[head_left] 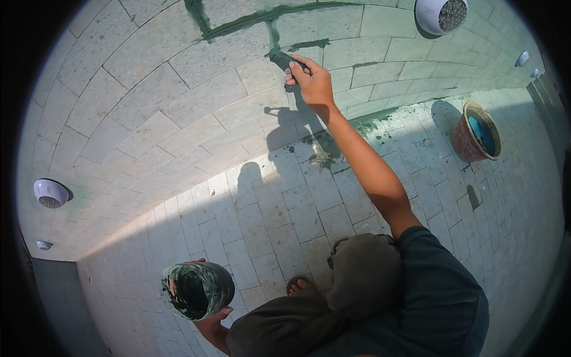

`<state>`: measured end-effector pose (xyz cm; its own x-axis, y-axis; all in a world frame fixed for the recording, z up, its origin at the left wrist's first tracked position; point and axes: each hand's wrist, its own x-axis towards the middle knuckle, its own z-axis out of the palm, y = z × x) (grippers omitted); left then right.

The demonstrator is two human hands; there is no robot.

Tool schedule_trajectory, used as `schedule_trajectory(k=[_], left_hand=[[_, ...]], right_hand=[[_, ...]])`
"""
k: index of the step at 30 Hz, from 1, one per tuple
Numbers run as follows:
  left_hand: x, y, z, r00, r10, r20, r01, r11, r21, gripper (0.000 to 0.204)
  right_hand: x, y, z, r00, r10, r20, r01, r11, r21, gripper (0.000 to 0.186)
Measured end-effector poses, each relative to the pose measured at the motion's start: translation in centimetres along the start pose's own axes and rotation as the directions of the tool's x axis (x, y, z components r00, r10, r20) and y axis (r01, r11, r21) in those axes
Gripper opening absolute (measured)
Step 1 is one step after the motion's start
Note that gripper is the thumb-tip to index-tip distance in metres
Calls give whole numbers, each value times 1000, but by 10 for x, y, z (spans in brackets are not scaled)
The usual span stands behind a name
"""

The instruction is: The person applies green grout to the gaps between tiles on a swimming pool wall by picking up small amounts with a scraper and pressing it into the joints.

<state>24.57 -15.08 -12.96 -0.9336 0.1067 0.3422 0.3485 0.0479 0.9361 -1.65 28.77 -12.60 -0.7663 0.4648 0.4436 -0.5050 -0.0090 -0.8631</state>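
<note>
My right hand (309, 80) reaches up to the stone-tiled wall (208, 77). Its fingers pinch a small scraper (283, 60), coated in dark green paste, whose tip touches the wall at a joint between tiles. Dark green grout (262, 25) fills several joints above and beside the tool, with smears along their edges. Low at the left, my left hand (220, 315) is wrapped around a cylindrical tub (221, 285), tilted so its mouth shows. Thick dark green paste coats the tub's inside and rim; most of the left fingers are hidden behind it.
A stained bucket (467, 140) with something blue inside stands on the tiled floor (285, 208) at the right. Round white fixtures stick out of the wall, one at the upper right (441, 15) and another at the left (51, 193). Green splatters lie along the wall's foot.
</note>
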Motion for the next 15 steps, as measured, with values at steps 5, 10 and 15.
schedule_trajectory(k=[5, 10, 15], left_hand=[[1, 0, 2, 1000, -5, 1, 5, 1000, 3, 126], [3, 1, 3, 1000, -6, 8, 6, 1000, 5, 126], [4, 1, 4, 1000, -5, 10, 5, 1000, 5, 126]], right_hand=[[14, -1, -14, 997, 53, -62, -52, 998, 23, 31], [20, 0, -24, 979, -4, -202, -2, 1000, -29, 30], [11, -4, -30, 927, -119, -355, 82, 990, -118, 33]])
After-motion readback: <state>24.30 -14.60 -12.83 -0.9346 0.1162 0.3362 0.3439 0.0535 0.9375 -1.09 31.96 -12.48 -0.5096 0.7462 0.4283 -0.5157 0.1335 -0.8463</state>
